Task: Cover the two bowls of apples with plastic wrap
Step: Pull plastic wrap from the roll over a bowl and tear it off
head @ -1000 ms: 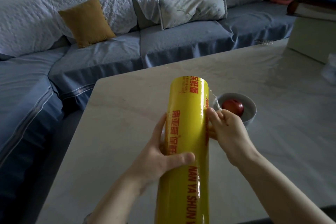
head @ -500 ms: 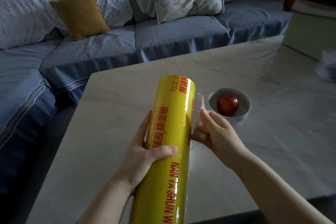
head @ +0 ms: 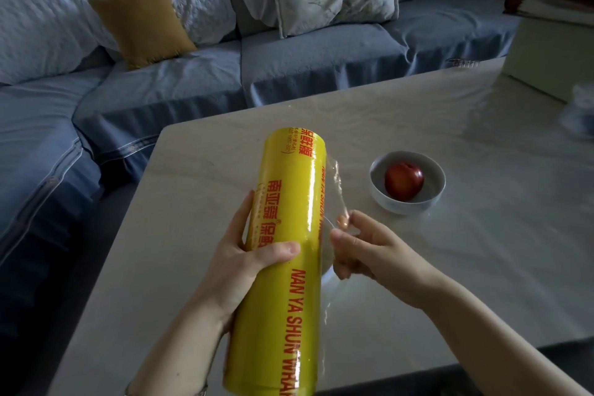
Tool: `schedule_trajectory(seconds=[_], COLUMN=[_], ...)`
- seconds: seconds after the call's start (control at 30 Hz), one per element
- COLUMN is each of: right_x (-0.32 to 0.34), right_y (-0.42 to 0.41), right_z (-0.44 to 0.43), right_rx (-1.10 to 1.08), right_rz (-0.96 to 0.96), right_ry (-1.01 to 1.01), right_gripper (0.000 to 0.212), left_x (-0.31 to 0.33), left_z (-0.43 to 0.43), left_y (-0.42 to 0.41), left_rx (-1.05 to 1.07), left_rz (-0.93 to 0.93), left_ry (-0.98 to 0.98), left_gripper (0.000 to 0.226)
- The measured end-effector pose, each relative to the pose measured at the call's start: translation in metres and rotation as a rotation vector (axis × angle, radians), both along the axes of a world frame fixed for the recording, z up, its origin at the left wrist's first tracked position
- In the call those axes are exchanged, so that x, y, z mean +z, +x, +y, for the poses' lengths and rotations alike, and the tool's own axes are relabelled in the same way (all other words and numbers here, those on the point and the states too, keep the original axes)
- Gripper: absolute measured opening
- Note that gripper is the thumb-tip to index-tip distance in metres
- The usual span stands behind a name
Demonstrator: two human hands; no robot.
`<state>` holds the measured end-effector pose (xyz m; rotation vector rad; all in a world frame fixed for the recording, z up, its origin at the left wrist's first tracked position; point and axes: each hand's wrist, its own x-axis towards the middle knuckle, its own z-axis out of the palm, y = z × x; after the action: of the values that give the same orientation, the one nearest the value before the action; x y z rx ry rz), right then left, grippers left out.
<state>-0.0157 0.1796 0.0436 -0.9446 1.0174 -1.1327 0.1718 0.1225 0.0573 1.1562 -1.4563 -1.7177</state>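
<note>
A big yellow roll of plastic wrap [head: 289, 202] with red lettering is held above the table, and my left hand [head: 244, 254] grips its middle from the left. My right hand [head: 369, 251] pinches the loose edge of the clear film [head: 336, 183], which stands a little way off the roll's right side. Beyond it on the table sits a white bowl [head: 379, 199] with one red apple [head: 404, 181], uncovered. A pale curved rim [head: 328, 276] shows between the roll and my right hand; the rest of it is hidden.
The pale marble table [head: 482, 251] has its left edge close to a blue sofa [head: 321, 58] with a mustard cushion [head: 141, 19]. A pale box [head: 546, 58] topped with books [head: 553, 0] stands at the table's far right corner.
My right hand has peeled the film's edge away from the roll and drawn it to the right. The roll has tilted leftward and sunk a little lower in view.
</note>
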Motion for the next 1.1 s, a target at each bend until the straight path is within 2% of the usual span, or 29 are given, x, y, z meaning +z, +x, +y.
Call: schedule_trajectory(seconds=[0.07, 0.17, 0.33, 0.47, 0.57, 0.7, 0.8, 0.9, 0.97, 1.1], right_x=[0.0, 0.0, 0.0, -0.001, 0.0, 0.006, -0.001, -0.008, -0.012, -0.006], right_y=[0.0, 0.003, 0.014, 0.019, 0.013, 0.01, 0.013, 0.019, 0.023, 0.028], right_z=[0.001, 0.004, 0.005, 0.007, 0.009, 0.01, 0.009, 0.011, 0.011, 0.013], right_rx=[0.099, 0.184, 0.04, -0.046, 0.102, 0.212, 0.13, 0.022, -0.016, -0.069], right_rz=[-0.009, 0.078, 0.139, 0.087, -0.006, 0.145, 0.25, 0.288, 0.23, 0.184], right_ry=[0.039, 0.023, -0.07, -0.022, 0.081, 0.024, -0.08, -0.185, -0.198, -0.164], right_gripper=[0.027, 0.024, 0.025, 0.023, 0.046, 0.026, 0.047, 0.031, 0.027, 0.03], left_x=[0.0, 0.001, 0.006, 0.006, 0.008, 0.008, 0.01, 0.012, 0.012, 0.011], left_z=[-0.001, -0.002, -0.005, -0.007, -0.009, -0.011, -0.015, -0.019, -0.019, -0.018], left_y=[0.0, -0.002, -0.004, -0.01, -0.011, -0.012, -0.01, -0.008, -0.01, -0.013], left_rx=[0.016, 0.05, 0.104, 0.119, 0.102, 0.112, 0.161, 0.167, 0.155, 0.122], left_rz=[-0.016, -0.034, -0.029, -0.04, -0.036, -0.039, -0.051, -0.071, -0.076, -0.044], left_ry=[-0.012, -0.038, -0.09, -0.091, -0.093, -0.084, -0.082, -0.095, -0.084, -0.07], left_gripper=[0.094, 0.096, 0.094, 0.1, 0.095, 0.096, 0.098, 0.105, 0.106, 0.091])
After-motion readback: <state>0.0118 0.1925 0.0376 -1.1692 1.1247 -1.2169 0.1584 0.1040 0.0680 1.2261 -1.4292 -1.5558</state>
